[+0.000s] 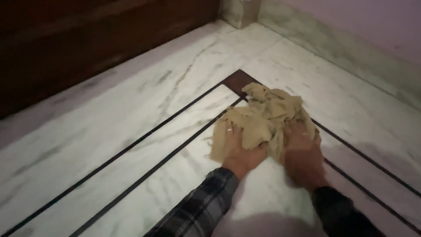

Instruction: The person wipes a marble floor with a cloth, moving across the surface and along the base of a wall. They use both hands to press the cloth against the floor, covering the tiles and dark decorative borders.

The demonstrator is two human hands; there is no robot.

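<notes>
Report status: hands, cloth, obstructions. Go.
Left hand and right hand both pressing on crumpled tan cloth. Cloth bunched on marble floor. Nothing obstructing.

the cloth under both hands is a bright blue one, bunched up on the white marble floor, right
Not quite: the head view shows the cloth is tan, not blue. It is bunched up on the white marble floor under the left hand and right hand.

Cloth [263,118]: tan woven fabric, matt, crumpled, frayed at its edges; lies by the floor's far corner under left hand [239,151] and right hand [302,153]
Floor [109,131]: polished white marble, grey-veined, smooth, slight sheen; dark inlaid strips [144,136]
Sleeve [201,210]: soft checked cloth
Door [87,39]: dark brown wood, dull finish
Wall [364,22]: matt pale paint, marble skirting [342,52]
</notes>
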